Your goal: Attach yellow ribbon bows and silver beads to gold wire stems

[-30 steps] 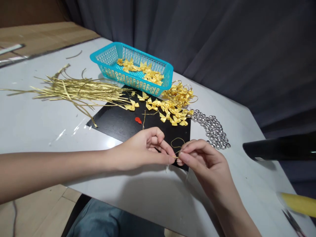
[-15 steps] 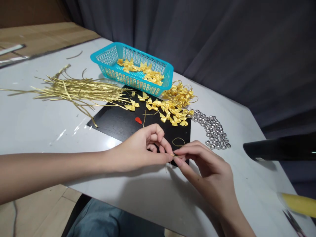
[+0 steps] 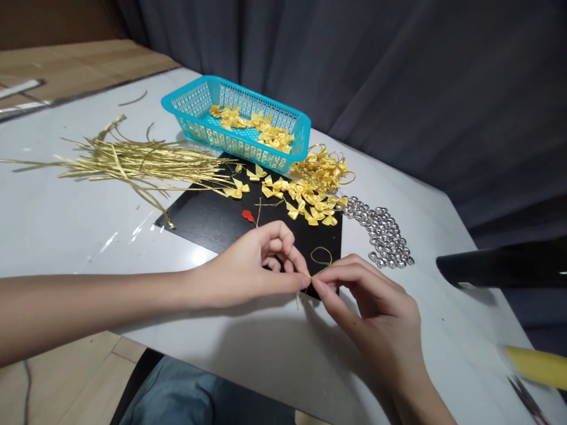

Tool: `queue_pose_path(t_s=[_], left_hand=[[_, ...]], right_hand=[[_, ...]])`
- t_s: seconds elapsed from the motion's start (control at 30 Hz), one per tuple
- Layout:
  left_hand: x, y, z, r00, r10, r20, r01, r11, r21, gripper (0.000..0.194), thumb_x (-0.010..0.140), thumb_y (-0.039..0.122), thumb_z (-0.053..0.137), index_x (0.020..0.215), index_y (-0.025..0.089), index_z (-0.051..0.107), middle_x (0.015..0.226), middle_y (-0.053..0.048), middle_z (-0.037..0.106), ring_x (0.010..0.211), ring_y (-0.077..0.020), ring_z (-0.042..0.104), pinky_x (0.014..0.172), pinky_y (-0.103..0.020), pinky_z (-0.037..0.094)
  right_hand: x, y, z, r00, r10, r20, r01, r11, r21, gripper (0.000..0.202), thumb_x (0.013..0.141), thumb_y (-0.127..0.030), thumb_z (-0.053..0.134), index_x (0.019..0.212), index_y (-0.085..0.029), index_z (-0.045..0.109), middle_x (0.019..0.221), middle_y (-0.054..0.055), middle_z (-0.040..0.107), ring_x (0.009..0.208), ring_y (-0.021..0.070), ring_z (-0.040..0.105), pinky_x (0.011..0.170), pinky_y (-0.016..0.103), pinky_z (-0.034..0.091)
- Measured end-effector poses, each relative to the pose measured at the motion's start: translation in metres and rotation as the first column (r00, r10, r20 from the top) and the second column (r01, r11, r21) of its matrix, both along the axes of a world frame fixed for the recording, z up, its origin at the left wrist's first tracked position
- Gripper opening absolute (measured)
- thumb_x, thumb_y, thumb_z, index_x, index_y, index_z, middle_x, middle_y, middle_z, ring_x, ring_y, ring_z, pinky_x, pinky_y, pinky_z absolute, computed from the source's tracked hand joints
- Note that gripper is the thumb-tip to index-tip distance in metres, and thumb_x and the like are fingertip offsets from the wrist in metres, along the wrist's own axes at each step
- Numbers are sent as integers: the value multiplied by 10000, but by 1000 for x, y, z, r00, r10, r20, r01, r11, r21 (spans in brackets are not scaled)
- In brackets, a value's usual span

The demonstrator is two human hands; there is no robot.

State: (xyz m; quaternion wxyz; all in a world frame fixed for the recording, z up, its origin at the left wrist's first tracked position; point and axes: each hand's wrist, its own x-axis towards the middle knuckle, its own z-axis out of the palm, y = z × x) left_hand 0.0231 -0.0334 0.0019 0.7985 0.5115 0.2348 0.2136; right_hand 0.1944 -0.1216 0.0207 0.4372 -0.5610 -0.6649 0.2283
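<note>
Between my two hands, over the near edge of the black mat (image 3: 204,221), runs a thin gold cord (image 3: 321,255) with a loop standing up above the fingers. My left hand (image 3: 261,265) pinches it between thumb and index finger, the other fingers curled. Thumb and fingertips of my right hand (image 3: 376,307) are closed on the same cord just to the right, the fingertips almost touching. Short cord ends dangle below the pinch. Any knot there is too small to make out. Beyond the hands, yellow ribbon bows (image 3: 305,198) lie scattered on the mat.
A turquoise basket (image 3: 248,156) holds more bows. Gold cords (image 3: 150,162) lie bundled at left, silver beads (image 3: 387,236) at right. A small red piece (image 3: 248,216) sits on the mat. At the right are a black cylindrical object (image 3: 500,264), a yellow object (image 3: 535,366) and scissors (image 3: 527,398).
My fingertips have drawn slightly apart, so a short stretch of gold cord shows between them. The loop has shifted a little. Everything else lies as before.
</note>
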Motion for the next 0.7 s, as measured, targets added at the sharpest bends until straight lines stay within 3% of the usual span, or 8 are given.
queue_pose_path(t_s=[0.23,0.43,0.7], left_hand=[[1,1,3,1000,18,-7,-18,1000,-4,361,794,154,716,788,203,358,808,46,637,618,-52,451,604,-218,365],[1,1,3,1000,27,-3,-27,1000,15,366,780,152,714,777,207,353,794,36,650,610,-62,467,602,-226,362],[0,2,2,1000,11,-3,-11,998,59,355,796,160,706,790,209,355,806,41,651,629,-62,466,608,-221,362]], right_hand=[[0,-1,-1,998,-37,-41,36,999,-30,136,827,-89,653,782,-214,679,685,9,627,597,128,559,544,259,463],[3,-1,-3,998,-59,-22,58,996,-61,103,836,-128,665,802,-220,697,615,-21,524,561,119,481,533,261,406],[3,-2,-4,998,-51,-44,48,996,-76,109,841,-130,663,809,-230,694,625,-27,529,568,114,475,546,252,399]])
